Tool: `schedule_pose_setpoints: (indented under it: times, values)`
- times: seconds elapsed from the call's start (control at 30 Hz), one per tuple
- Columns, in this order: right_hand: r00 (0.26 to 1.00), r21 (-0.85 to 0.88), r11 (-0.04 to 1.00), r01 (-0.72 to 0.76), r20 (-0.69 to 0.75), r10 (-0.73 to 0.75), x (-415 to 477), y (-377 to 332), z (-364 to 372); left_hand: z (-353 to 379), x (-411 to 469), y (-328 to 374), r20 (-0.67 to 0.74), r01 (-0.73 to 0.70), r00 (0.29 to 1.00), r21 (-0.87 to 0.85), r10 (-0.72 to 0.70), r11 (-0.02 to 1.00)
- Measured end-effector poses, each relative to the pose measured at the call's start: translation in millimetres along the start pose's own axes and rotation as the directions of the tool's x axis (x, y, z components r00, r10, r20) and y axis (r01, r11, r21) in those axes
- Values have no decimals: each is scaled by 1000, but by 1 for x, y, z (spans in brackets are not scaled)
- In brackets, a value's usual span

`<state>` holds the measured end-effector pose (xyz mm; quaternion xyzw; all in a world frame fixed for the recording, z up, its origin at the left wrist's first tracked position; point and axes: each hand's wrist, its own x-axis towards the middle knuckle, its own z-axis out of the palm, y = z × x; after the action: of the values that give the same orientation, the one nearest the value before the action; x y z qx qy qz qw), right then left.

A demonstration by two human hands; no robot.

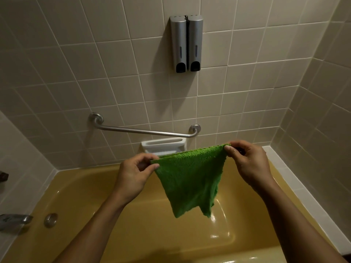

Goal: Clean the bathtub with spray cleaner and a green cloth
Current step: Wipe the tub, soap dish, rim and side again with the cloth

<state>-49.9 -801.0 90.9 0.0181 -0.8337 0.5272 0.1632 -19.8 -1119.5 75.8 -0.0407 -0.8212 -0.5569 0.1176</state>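
A green cloth [190,179] hangs stretched between my two hands above the yellow bathtub [79,188]. My left hand [133,175] pinches its left top corner between thumb and fingers. Its right top corner is pinched by my right hand [248,162]. The cloth's lower part droops in two loose points over the tub's inside. No spray cleaner is in view.
A steel grab bar [144,130] and a white soap dish [163,146] sit on the tiled back wall. Two grey dispensers [186,43] hang higher up. The tub spout [15,220] and overflow plate [50,220] are at the left. A white ledge [296,185] runs along the right.
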Motion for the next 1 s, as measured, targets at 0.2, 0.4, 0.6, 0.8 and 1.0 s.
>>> schedule_pose_setpoints:
  times: [0.2,0.4,0.6,0.8,1.0]
  values:
    - [999,163,986,-36,25,33,-5,-2,1,-8,4,5,7,72,997,128,-73,989]
    - [996,333,943,-16,83,-13,-8,-21,-6,-17,6,19,-27,125,991,-237,-135,963]
    - [993,286,958,17,104,-48,6,-32,-10,-25,17,31,-115,49,990,-267,-82,962]
    - [993,384,922,-47,117,2,11,-31,-1,-26,25,31,-185,52,978,-248,-100,967]
    - [990,391,916,-92,132,43,14,-23,5,-20,24,24,-165,49,982,-249,-92,967]
